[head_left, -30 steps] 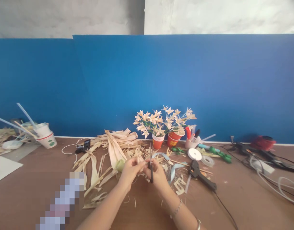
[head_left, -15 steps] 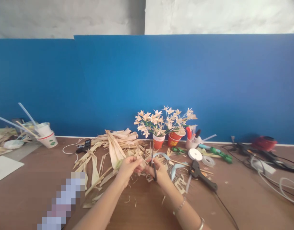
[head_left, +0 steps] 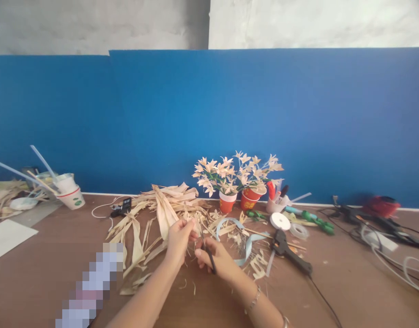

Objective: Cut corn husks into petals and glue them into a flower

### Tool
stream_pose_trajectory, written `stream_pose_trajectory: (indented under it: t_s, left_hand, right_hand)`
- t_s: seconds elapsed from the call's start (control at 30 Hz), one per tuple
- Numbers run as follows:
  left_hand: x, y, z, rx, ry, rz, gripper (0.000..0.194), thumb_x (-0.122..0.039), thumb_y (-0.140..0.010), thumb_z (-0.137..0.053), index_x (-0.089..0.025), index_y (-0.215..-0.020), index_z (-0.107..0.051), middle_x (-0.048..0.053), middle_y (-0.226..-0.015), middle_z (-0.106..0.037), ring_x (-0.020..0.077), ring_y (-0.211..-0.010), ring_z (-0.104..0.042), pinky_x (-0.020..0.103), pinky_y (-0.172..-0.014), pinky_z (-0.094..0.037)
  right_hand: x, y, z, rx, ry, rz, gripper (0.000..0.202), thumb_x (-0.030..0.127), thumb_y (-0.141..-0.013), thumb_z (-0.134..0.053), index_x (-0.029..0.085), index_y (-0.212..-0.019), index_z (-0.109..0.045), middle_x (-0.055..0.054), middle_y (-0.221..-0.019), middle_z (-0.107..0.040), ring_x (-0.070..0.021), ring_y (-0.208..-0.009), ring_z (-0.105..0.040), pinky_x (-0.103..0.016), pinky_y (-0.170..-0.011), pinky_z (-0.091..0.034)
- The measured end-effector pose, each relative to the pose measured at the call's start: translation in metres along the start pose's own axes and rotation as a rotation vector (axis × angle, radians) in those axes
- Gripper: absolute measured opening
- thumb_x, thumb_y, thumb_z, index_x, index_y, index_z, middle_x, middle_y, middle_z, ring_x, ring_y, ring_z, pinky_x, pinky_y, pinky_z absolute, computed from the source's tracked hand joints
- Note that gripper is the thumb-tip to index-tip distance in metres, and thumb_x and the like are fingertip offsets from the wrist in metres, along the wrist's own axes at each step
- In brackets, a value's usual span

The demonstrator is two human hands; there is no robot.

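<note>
the left hand (head_left: 179, 236) has thumb and fingertips pinched together on a small pale scrap of dry husk (head_left: 195, 223), partly blurred. just right and nearer, the right hand (head_left: 216, 258) curls partly closed around black-handled metal scissors (head_left: 211, 262), blades pointing far. heaped beige dry husks (head_left: 165, 213) lie beyond.
</note>
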State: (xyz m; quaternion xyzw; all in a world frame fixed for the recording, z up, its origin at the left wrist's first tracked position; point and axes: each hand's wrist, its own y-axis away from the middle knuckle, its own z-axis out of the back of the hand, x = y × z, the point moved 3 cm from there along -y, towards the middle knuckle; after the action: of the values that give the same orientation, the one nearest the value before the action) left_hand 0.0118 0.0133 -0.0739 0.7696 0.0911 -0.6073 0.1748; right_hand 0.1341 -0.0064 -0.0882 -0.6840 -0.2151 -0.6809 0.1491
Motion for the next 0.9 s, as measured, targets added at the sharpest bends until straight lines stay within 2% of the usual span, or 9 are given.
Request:
stream_pose_trajectory:
  t_s: [0.4,0.6,0.9]
  left_hand:
    - [-0.0010,0.0037,-0.0011,-0.015,-0.002,0.025,0.029,-0.036,-0.063,-0.069,-0.017,-0.053,-0.049,-0.001,-0.041,-0.056,0.0104,-0.039,-0.051,0.019,-0.042,-0.037]
    - [-0.0001,0.0039,-0.0015,-0.020,0.019,0.030,0.030,-0.036,-0.062,-0.071,-0.017,-0.053,-0.049,-0.001,-0.041,-0.056,0.0105,-0.039,-0.051,0.019,-0.041,-0.037]
    - [-0.0005,0.0019,-0.0016,0.019,0.063,0.022,0.033,-0.040,-0.060,-0.072,-0.017,-0.055,-0.049,-0.003,-0.043,-0.054,0.0100,-0.041,-0.053,0.018,-0.041,-0.039]
  right_hand:
    - [-0.0053,-0.0018,0.0023,-0.035,0.014,0.010,0.047,0.059,-0.064,-0.067,0.017,-0.077,-0.051,0.004,-0.054,-0.052,-0.0091,-0.046,-0.048,-0.019,-0.041,-0.033]
    - [-0.0076,-0.0027,0.0030,-0.038,0.016,0.000,0.049,0.061,-0.063,-0.067,0.017,-0.078,-0.051,0.004,-0.052,-0.053,-0.0090,-0.044,-0.048,-0.019,-0.041,-0.032]
    - [-0.0039,-0.0023,0.0046,-0.079,0.024,-0.033,0.055,0.068,-0.057,-0.065,0.018,-0.073,-0.050,0.007,-0.045,-0.046,-0.0072,-0.038,-0.041,-0.019,-0.038,-0.029]
